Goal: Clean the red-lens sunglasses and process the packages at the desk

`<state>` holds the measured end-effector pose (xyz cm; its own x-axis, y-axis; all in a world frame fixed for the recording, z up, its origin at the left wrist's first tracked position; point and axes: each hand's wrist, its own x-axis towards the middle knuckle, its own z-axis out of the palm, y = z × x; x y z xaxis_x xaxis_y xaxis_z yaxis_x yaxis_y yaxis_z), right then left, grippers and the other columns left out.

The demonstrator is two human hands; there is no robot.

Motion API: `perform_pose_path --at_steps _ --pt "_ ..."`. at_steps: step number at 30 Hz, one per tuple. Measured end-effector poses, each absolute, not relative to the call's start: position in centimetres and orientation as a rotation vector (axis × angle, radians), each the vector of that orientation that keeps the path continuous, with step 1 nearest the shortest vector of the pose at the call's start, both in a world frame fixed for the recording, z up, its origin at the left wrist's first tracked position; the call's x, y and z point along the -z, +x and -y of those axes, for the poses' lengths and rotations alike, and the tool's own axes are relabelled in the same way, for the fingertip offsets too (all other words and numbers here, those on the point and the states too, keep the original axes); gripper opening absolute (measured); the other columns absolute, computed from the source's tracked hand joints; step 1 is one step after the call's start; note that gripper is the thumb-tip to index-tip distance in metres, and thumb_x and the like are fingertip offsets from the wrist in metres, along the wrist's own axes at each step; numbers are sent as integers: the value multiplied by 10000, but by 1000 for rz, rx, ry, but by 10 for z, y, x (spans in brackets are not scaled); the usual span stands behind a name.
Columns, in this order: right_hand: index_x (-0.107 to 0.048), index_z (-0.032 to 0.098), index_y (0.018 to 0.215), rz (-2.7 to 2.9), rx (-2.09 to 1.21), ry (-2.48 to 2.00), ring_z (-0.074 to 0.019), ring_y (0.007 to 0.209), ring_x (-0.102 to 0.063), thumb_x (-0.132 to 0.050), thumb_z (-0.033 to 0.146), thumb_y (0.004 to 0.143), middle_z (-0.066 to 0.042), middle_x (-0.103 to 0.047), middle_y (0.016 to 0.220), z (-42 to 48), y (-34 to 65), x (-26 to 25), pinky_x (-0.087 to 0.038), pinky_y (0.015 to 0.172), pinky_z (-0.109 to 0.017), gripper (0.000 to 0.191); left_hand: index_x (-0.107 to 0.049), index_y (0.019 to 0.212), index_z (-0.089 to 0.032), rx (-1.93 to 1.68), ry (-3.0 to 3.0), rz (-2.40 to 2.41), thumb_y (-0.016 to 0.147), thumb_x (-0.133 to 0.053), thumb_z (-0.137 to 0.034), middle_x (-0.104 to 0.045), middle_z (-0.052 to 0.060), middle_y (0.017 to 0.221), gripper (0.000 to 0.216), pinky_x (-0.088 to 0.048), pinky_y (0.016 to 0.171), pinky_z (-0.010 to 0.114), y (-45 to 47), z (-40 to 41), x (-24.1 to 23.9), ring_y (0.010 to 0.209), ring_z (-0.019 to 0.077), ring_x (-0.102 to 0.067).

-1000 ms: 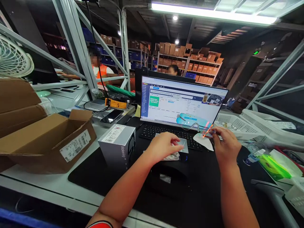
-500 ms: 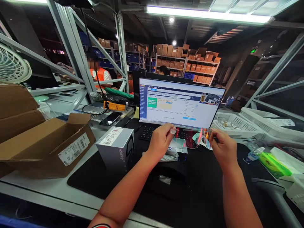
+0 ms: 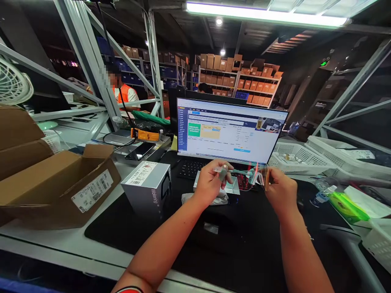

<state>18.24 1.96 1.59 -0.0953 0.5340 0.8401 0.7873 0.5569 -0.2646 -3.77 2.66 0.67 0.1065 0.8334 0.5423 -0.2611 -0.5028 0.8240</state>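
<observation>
In front of the monitor, a clear, shiny pair of glasses [image 3: 253, 176] with red reflections is raised between my hands. My left hand [image 3: 210, 183] is closed on its left part, around a thin teal piece that looks like a temple arm. My right hand [image 3: 281, 191] pinches the right side near the lens; those fingertips are partly hidden. Below my left hand lie a grey-white soft pouch [image 3: 220, 199] and a pale shallow tray or lid [image 3: 233, 186]. A small clear plastic piece [image 3: 211, 228] lies on the black mat [image 3: 244, 256].
A grey printed box [image 3: 143, 195] stands left on the mat, beside an open cardboard box [image 3: 88, 195]. Ahead are a keyboard [image 3: 187, 169] and monitor [image 3: 226, 140]. To the right are white baskets [image 3: 302, 167], a small bottle [image 3: 325, 194] and a grey handheld scanner [image 3: 345, 236].
The glasses have turned, showing the lens more edge-on. My left hand has shifted its fingers onto the teal part, and my right hand has moved slightly left and nearer.
</observation>
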Motion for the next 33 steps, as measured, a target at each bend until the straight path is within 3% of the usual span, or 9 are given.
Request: perform_pose_path --at_steps 4,7,10,16,20,22,26,30,33 --pt "-649 214 798 1594 -106 -1064 -112 586 -603 -670 219 803 23 -659 682 -23 184 -8 -474 572 -224 22 -698 868 -171 -1686 1558 -814 854 -690 -528 -629 -13 645 357 -408 521 208 -45 -41 -7 545 96 -527" --pt "-665 210 841 1470 -406 -976 -132 646 -652 -730 271 792 -7 -707 761 -25 187 -5 -530 594 -246 102 -691 798 -162 -1717 1565 -906 787 -749 -513 -620 -12 664 356 -422 562 221 -51 -50 -6 595 109 -551" --pt "-709 203 834 1504 -470 -981 -133 660 -666 -761 268 774 -14 -725 774 -27 192 -6 -558 601 -245 103 -680 767 -160 -1679 1592 -924 784 -737 -509 -616 -9 664 354 -426 576 237 -54 -55 -6 600 116 -545" --pt "-789 228 886 1588 -509 -985 -185 729 -724 -801 344 765 -28 -770 818 -29 210 -9 -629 665 -310 168 -701 825 -168 -1565 1709 -1037 770 -740 -347 -631 -12 707 192 -415 602 242 -63 -64 -4 632 121 -538" --pt "-793 238 847 1363 -518 -984 -182 709 -741 -841 400 728 -10 -772 774 -29 224 -16 -651 687 -313 207 -741 975 -200 -1367 1845 -1142 710 -785 -215 -698 -9 764 269 -415 614 257 -68 -49 -8 630 138 -561" --pt "-794 241 879 1260 -569 -989 -187 732 -756 -853 414 716 -11 -781 795 -28 234 -21 -662 725 -325 245 -742 1035 -234 -1220 1995 -1242 783 -740 -216 -733 5 858 252 -432 665 282 -65 -30 -14 701 168 -608" --pt "-793 243 870 1224 -615 -1046 -199 759 -767 -879 429 677 -13 -782 780 -26 257 -27 -670 719 -308 282 -688 1178 -239 -567 2459 -1548 935 -594 -225 -711 84 1078 261 -492 759 340 -49 -2 -20 937 265 -688" --pt "-792 242 887 1242 -593 -1067 -195 740 -764 -868 434 696 -22 -781 772 -25 263 -27 -673 697 -303 281 -709 1028 -153 -326 2501 -1658 799 -659 -49 -661 159 1062 256 -496 657 336 -36 -12 -7 767 275 -704" --pt "-788 224 900 1279 -620 -1049 -196 740 -765 -865 440 696 -35 -784 796 -25 257 -26 -673 693 -309 307 -699 839 -145 -302 2513 -1654 718 -655 21 -653 119 945 210 -479 622 307 -37 -28 7 683 240 -683"
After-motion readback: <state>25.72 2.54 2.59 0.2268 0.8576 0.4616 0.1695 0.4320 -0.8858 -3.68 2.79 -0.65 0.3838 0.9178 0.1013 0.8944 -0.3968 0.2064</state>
